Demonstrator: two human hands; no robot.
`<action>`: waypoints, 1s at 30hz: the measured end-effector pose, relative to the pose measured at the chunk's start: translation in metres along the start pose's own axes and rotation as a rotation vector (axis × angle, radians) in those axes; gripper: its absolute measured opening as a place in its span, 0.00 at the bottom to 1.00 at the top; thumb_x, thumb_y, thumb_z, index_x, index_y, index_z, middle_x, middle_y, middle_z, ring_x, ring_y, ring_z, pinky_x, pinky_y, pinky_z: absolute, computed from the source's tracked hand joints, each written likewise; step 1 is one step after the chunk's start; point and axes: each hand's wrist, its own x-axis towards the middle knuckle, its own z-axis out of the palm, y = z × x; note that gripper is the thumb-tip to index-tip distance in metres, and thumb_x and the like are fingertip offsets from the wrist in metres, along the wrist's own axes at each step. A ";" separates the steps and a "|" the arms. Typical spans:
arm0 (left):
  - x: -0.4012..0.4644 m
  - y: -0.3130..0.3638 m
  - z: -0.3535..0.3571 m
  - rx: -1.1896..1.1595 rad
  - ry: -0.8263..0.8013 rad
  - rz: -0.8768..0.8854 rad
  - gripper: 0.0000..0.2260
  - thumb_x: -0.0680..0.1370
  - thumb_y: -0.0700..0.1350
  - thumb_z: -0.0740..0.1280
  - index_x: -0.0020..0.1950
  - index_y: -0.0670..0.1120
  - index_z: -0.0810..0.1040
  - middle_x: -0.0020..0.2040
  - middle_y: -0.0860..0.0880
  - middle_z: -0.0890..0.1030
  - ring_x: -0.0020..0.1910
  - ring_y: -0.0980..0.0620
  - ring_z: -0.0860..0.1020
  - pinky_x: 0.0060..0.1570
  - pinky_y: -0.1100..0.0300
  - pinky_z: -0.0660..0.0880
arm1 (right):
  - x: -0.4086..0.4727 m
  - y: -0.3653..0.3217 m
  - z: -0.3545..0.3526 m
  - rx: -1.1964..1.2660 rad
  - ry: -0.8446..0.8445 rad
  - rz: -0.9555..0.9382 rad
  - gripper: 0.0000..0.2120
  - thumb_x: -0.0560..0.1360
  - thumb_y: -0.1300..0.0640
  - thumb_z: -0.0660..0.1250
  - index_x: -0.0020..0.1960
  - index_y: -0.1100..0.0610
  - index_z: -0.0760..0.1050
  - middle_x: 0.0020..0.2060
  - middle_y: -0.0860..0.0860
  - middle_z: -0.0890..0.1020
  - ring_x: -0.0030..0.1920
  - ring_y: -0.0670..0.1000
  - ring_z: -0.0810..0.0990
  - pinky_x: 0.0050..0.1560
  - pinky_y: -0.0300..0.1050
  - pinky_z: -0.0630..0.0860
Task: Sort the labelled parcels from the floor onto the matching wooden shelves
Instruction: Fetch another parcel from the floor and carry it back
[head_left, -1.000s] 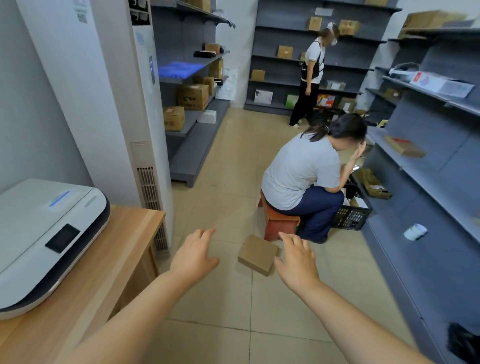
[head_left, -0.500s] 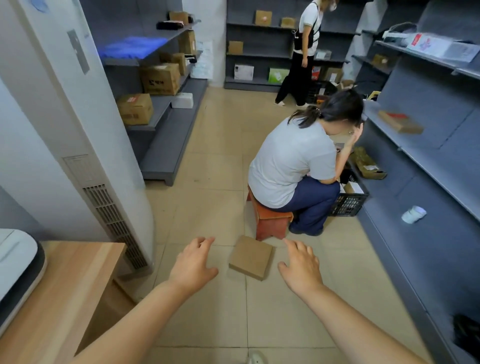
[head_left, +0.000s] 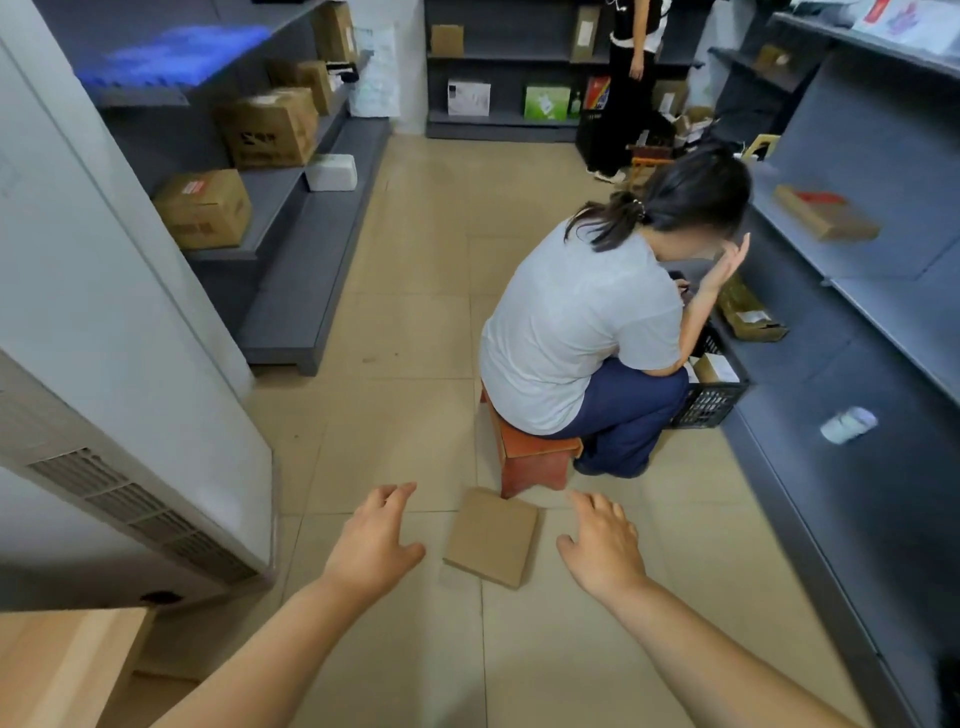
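A flat brown cardboard parcel (head_left: 492, 536) lies on the tiled floor, just behind an orange stool. My left hand (head_left: 373, 545) hovers to its left, fingers spread, holding nothing. On the parcel's right, my right hand (head_left: 602, 548) is open too, with a gap between it and the parcel. No label shows on the parcel's upper face. Grey shelves (head_left: 291, 208) on the left carry several cardboard boxes (head_left: 203, 208).
A person in a grey shirt (head_left: 576, 332) sits on the orange stool (head_left: 530, 460) beside a black crate (head_left: 711, 395). Another person (head_left: 631, 88) stands at the far shelves. Grey shelving (head_left: 878, 291) runs along the right. A white unit (head_left: 119, 364) and wooden table (head_left: 67, 670) stand left.
My view has moved forward and tilted down; the white printer has left the frame. Both hands have stayed open on either side of the parcel, which looks nearer.
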 end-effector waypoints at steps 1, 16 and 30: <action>0.012 -0.002 0.000 -0.003 -0.013 -0.003 0.33 0.71 0.48 0.67 0.74 0.48 0.58 0.70 0.47 0.65 0.67 0.47 0.66 0.63 0.58 0.64 | 0.011 -0.001 0.002 -0.001 -0.014 0.011 0.26 0.74 0.54 0.62 0.71 0.51 0.60 0.64 0.51 0.70 0.64 0.55 0.66 0.61 0.48 0.64; 0.215 -0.058 0.022 0.010 -0.249 0.079 0.33 0.72 0.47 0.68 0.74 0.48 0.58 0.70 0.48 0.64 0.68 0.49 0.64 0.65 0.61 0.60 | 0.149 -0.030 0.068 0.051 -0.141 0.273 0.28 0.75 0.53 0.60 0.73 0.52 0.58 0.67 0.51 0.68 0.66 0.54 0.65 0.64 0.47 0.62; 0.325 -0.129 0.205 0.023 -0.355 -0.025 0.33 0.73 0.47 0.67 0.74 0.50 0.57 0.70 0.48 0.64 0.67 0.51 0.65 0.61 0.61 0.64 | 0.253 0.036 0.243 0.078 -0.274 0.286 0.27 0.76 0.54 0.59 0.73 0.54 0.56 0.67 0.53 0.67 0.65 0.54 0.66 0.63 0.47 0.63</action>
